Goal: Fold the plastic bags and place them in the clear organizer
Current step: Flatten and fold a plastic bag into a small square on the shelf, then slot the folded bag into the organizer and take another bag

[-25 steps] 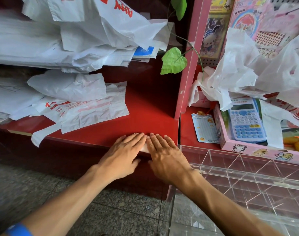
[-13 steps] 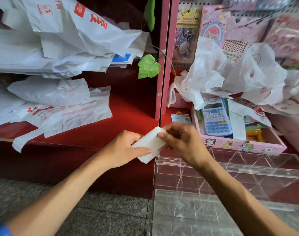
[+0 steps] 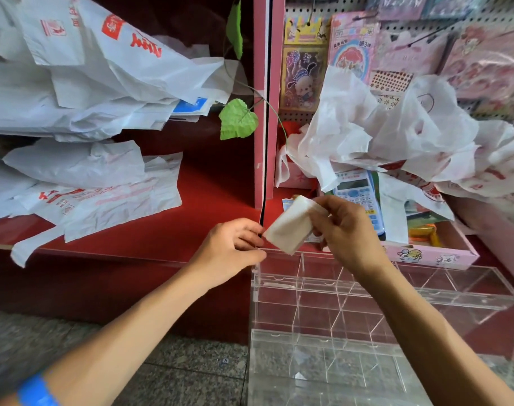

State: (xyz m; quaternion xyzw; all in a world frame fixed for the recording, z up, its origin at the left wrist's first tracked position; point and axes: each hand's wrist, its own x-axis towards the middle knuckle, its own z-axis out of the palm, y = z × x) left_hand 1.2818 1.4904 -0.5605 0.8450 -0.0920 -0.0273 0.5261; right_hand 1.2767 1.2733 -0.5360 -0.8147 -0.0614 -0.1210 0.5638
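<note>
A small folded white plastic bag (image 3: 289, 227) is held in the air just above the back left corner of the clear organizer (image 3: 425, 297). My right hand (image 3: 345, 230) pinches its upper right edge. My left hand (image 3: 231, 250) is beside the bag's lower left corner with fingers curled, and I cannot tell whether it still touches it. Unfolded white bags with red print (image 3: 103, 197) lie on the red shelf (image 3: 209, 230) at left. A crumpled heap of white bags (image 3: 396, 142) sits at right.
More white bags (image 3: 88, 83) are piled on the upper left shelf. A pink box (image 3: 431, 254) with a blue calculator (image 3: 358, 191) stands behind the organizer. A pink divider post (image 3: 260, 112) and a green leaf (image 3: 238, 118) are in the middle. The floor below is grey stone.
One second ago both hands pressed the folded bag flat on the red shelf edge. They then lifted it and carried it right, above the organizer's corner. My left hand has slipped towards the bag's corner.
</note>
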